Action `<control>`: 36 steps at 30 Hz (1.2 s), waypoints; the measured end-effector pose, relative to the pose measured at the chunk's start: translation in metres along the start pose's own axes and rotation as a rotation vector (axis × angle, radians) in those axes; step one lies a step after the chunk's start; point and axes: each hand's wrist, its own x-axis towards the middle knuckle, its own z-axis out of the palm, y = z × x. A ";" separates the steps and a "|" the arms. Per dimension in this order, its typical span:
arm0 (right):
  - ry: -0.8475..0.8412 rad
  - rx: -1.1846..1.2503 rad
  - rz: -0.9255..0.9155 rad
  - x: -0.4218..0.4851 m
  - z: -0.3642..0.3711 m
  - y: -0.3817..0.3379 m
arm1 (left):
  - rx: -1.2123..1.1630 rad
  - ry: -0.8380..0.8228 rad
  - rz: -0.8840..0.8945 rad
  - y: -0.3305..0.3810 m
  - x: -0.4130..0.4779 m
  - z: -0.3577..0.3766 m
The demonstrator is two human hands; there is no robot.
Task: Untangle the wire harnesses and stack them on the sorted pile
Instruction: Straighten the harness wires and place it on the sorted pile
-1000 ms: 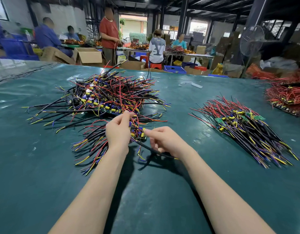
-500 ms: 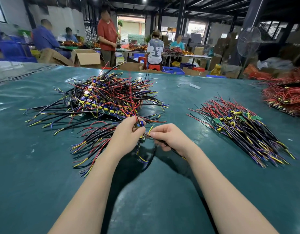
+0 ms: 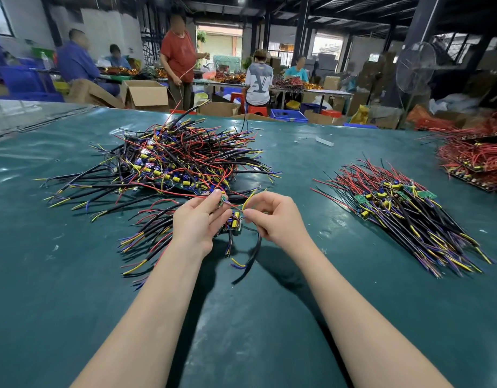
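The left hand pinches a wire harness between thumb and fingertips, holding its small driver board just above the green table. The right hand pinches a yellow lead of the same bundle between thumb and forefinger, with the other fingers curled. Both hands work just in front of the tangled heap. A thin red lead appears to run from the held bundle back into that heap, so separation is judged incomplete. A black cable hangs from the board down to the table. The sorted pile lies well apart to the right, its wires laid roughly parallel. Hazards from this state:

- Pulling the hands apart while the red lead is snagged could strain its joint at the board or drag neighbouring harnesses off the heap.
- A pinch on a single thin lead puts the whole load on that lead; gripping the board or the thicker cable would spread it.
- The hanging cable could catch the loose wires near the left wrist during transfer.
- A harness laid crosswise on the sorted pile would tangle that pile again.
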 end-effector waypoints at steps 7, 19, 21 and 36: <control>-0.052 -0.077 -0.023 -0.004 0.011 -0.005 | 0.028 -0.007 0.008 0.002 0.001 -0.002; -0.083 0.367 0.309 -0.003 0.007 -0.014 | 0.028 -0.090 -0.023 0.004 -0.002 0.002; -0.056 0.407 0.347 -0.001 0.008 -0.014 | 0.009 -0.102 -0.035 0.003 -0.002 0.002; -0.073 0.512 0.633 0.003 0.012 -0.012 | 0.026 -0.078 -0.002 -0.002 -0.005 0.003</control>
